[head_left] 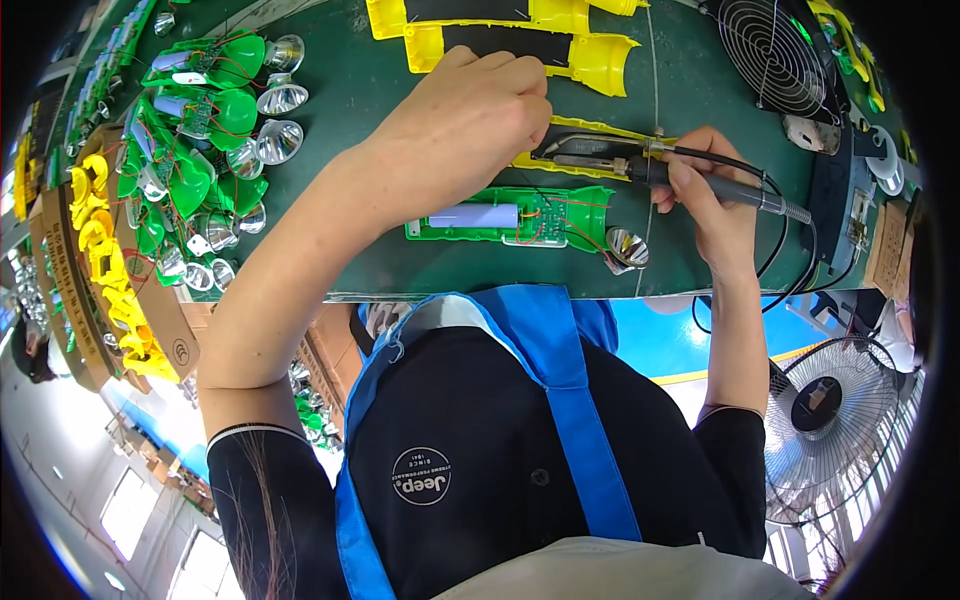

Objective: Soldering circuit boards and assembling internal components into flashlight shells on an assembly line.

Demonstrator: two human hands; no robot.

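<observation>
My right hand (pixel 708 195) is closed around the dark handle of a soldering iron (pixel 738 190). A thin curved metal tube and black cables run along the iron. Its tip points left, over a yellow half shell (pixel 590 126) lying on the green bench. My left hand (pixel 490 115) is bent closed above the shell's left end; its fingertips and whatever they pinch are hidden beneath it. Closer to my body lies a green half shell (pixel 585 228) with a lilac battery cell (pixel 475 216), a small circuit board (pixel 548 224) and a silver reflector (pixel 627 247) on wires.
Green shells with wires and reflectors (pixel 280 142) are heaped at the left, beside a carton edged with yellow parts (pixel 100 235). More yellow half shells (pixel 602 65) lie at the far side. A round fan grille (pixel 770 50) stands far right; a larger fan (pixel 830 405) is lower right.
</observation>
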